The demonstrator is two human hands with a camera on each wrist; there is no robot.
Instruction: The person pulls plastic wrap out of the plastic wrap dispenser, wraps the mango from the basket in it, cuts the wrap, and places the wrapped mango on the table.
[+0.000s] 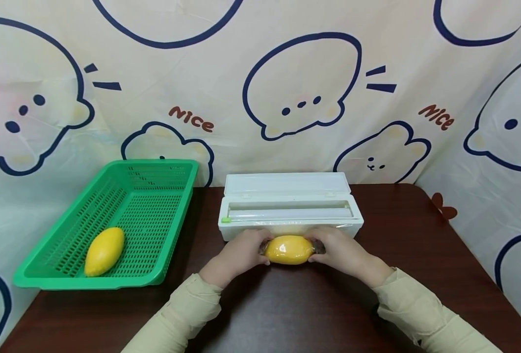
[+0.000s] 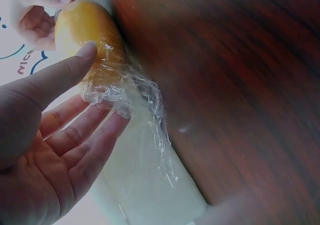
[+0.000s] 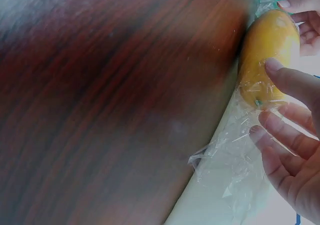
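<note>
In the head view, a yellow mango (image 1: 289,250) wrapped in clear cling film is held lengthwise between both hands. My left hand (image 1: 245,250) grips its left end, and my right hand (image 1: 342,251) grips the right. The left wrist view has the left thumb on the fruit, with the fingers under crumpled cling film (image 2: 122,95). On the other side, the right thumb lies over the mango (image 3: 270,50), and loose film (image 3: 225,160) trails below those fingers. Just behind the fruit stands a white cling film dispenser (image 1: 243,231), its lid (image 1: 287,185) raised and the roll (image 1: 291,214) visible.
A green plastic basket (image 1: 182,215) stands at the left of the dark wooden table (image 1: 282,314), with another mango (image 1: 104,251) inside. A small green slider (image 1: 226,220) sits on the dispenser's left edge. Behind the table hangs a printed cloth (image 1: 225,88).
</note>
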